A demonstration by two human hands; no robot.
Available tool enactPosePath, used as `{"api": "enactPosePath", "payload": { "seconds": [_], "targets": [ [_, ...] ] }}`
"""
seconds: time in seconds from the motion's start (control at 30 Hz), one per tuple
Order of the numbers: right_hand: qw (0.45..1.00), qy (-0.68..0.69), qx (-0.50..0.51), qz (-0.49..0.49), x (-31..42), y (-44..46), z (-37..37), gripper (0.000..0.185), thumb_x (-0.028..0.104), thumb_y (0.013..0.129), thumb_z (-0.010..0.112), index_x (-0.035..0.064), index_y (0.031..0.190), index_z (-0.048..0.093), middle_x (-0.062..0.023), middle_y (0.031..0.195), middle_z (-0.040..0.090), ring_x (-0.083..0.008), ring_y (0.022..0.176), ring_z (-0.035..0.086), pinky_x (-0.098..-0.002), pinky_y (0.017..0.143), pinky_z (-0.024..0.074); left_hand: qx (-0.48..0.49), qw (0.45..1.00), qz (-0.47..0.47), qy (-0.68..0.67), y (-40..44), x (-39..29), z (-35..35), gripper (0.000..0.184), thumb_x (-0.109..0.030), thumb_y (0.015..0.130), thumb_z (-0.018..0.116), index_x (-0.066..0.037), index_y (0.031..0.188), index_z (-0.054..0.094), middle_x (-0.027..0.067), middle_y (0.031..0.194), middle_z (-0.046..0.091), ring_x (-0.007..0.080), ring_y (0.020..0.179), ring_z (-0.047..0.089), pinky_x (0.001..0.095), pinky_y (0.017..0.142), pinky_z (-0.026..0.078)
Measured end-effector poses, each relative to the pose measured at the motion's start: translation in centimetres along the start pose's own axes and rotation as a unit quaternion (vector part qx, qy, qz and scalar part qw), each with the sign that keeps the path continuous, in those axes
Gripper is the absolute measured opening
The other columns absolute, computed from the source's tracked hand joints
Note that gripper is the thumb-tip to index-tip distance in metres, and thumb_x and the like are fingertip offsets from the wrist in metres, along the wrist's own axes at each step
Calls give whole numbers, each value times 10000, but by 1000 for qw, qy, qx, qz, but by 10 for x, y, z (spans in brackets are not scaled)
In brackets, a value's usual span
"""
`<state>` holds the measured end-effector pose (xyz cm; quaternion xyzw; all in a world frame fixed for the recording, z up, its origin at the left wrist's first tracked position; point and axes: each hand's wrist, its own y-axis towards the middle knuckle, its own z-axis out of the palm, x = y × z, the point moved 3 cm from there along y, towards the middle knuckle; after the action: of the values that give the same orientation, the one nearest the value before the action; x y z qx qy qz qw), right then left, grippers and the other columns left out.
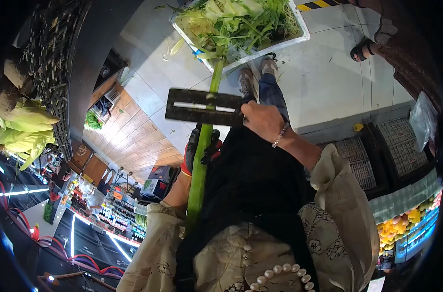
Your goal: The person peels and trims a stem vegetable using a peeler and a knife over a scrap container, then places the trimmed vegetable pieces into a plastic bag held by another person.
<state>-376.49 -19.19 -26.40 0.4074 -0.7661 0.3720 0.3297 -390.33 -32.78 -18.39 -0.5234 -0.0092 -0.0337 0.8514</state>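
A long pale-green stalk, which looks like a celtuce stem (pixel 197 173), runs from near my chest out toward a white foam box. My left hand (pixel 202 146), in a black and red glove, is closed around the stalk's middle. Bare, with a beaded bracelet at the wrist, my right hand (pixel 264 119) grips the end of a wide, dark slotted peeler (pixel 188 114). The peeler lies across the stalk just beyond the left hand, and green shows through its slot. Whether the blade touches the stalk I cannot tell. Leaves and peelings (pixel 250 27) heap up in the foam box (pixel 299 36).
At the left is a dark woven basket (pixel 48 63) beside husked corn (pixel 24 126). Black crates (pixel 355 158) stand at the right, with a plastic bag (pixel 422 121) near them. Another person's sandaled foot (pixel 361 50) is at the upper right. Scraps lie on the tiled floor (pixel 148 87).
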Motion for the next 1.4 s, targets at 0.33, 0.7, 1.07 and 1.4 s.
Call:
{"api": "enactPosePath", "payload": {
  "seconds": [0.33, 0.7, 1.07, 1.4],
  "targets": [
    [984, -46, -44, 166, -105, 36, 8, 179, 202, 820, 578, 60, 923, 541, -143, 766, 625, -344, 727, 633, -436, 622, 512, -21, 998, 28, 44, -15, -7, 2, 260, -345, 998, 392, -99, 985, 476, 14, 762, 445, 105, 517, 407, 201, 350, 337],
    [993, 34, -85, -72, 3, -7, 16, 81, 143, 794, 571, 109, 862, 544, -96, 751, 562, -279, 700, 624, -389, 583, 511, 123, 988, -63, -70, -18, 0, -5, 445, -468, 966, 420, -26, 996, 471, 44, 746, 454, 96, 459, 388, 200, 326, 357],
    [999, -11, -39, 5, -24, 8, 8, 166, 231, 824, 559, 82, 888, 523, -119, 815, 604, -311, 742, 638, -422, 621, 515, 176, 976, -28, -128, -31, 3, -7, 440, -370, 992, 403, -96, 1333, 357, 86, 908, 481, 112, 481, 418, 198, 342, 400],
    [997, -48, -60, -17, -43, 22, 19, 132, 175, 773, 609, 87, 828, 528, -88, 766, 589, -275, 701, 641, -392, 580, 527, 135, 987, -42, -82, -34, 4, -4, 379, -370, 992, 407, -25, 1143, 453, 87, 867, 472, 102, 448, 429, 190, 329, 394]
  ]
}}
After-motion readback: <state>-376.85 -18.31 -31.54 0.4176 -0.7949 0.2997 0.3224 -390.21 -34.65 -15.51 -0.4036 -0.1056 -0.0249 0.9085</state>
